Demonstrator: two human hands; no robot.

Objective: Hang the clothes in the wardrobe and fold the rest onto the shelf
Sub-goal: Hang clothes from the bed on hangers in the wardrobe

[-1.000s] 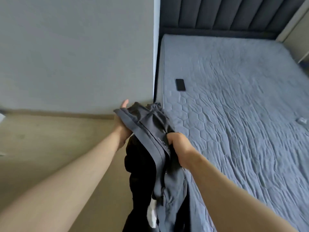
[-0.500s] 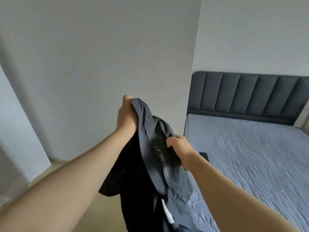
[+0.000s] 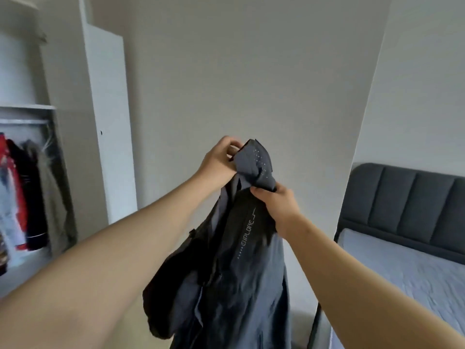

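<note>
A dark grey jacket [image 3: 234,278] with white lettering down one side hangs in front of me, held up at chest height. My left hand [image 3: 219,162] grips its top edge, fingers curled over the fabric. Just below and to the right, my right hand [image 3: 278,202] pinches the bunched collar part. The jacket's lower end runs out of the frame. At the far left stands the open wardrobe [image 3: 32,107] with a rail, from which several garments [image 3: 27,192] hang.
The wardrobe's white door [image 3: 110,122] stands open toward me on the left. A bare grey wall fills the middle. The bed [image 3: 402,270], with a dark padded headboard [image 3: 407,207] and a grey cover, lies at the right.
Both hands have lifted the jacket higher. My view has swung up and to the left, so the wardrobe has come into sight and the bed has slid to the right edge.
</note>
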